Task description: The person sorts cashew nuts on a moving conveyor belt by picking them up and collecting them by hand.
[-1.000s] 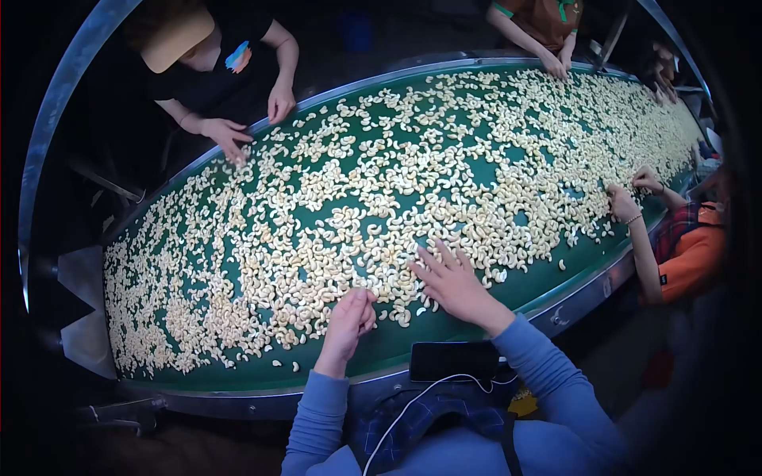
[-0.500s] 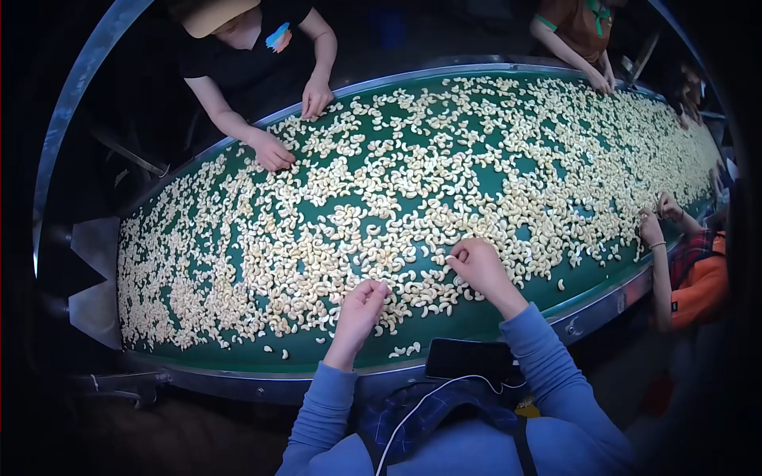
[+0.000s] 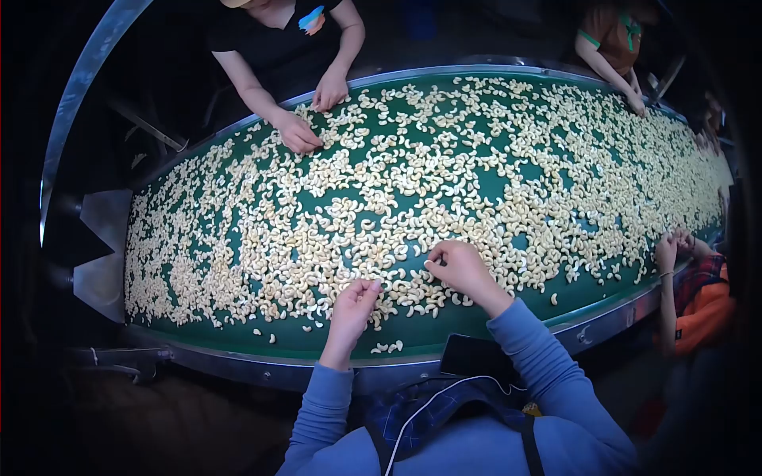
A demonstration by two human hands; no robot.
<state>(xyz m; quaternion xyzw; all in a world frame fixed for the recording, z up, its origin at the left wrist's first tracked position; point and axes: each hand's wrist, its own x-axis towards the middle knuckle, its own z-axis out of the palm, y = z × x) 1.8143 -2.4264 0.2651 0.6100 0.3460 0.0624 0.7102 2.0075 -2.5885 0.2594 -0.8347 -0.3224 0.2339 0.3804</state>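
Note:
Pale cashew nuts (image 3: 341,214) lie spread over a green conveyor belt (image 3: 468,325). My left hand (image 3: 355,308) is over the near part of the belt, thumb and fingers pinched together. Whatever may sit in that pinch is too small to make out. To its right, my right hand (image 3: 460,268) is closed, its thumb and forefinger brought together just above the cashews. Its fingertips point left, and I cannot see clearly whether a nut is between them. A few loose cashews (image 3: 387,347) lie near the belt's front edge, below my left hand.
A metal rail (image 3: 238,366) borders the belt. A dark phone (image 3: 476,357) with a white cable (image 3: 421,416) rests at the near edge. Across the belt, a co-worker's hands (image 3: 300,133) touch nuts. Another person's hands (image 3: 673,242) work at the right. Metal guides (image 3: 101,285) stand at the left end.
My right hand has shifted left, closer to my left hand. The view has turned slightly, and the co-worker opposite appears further right. Both my hands stay closed.

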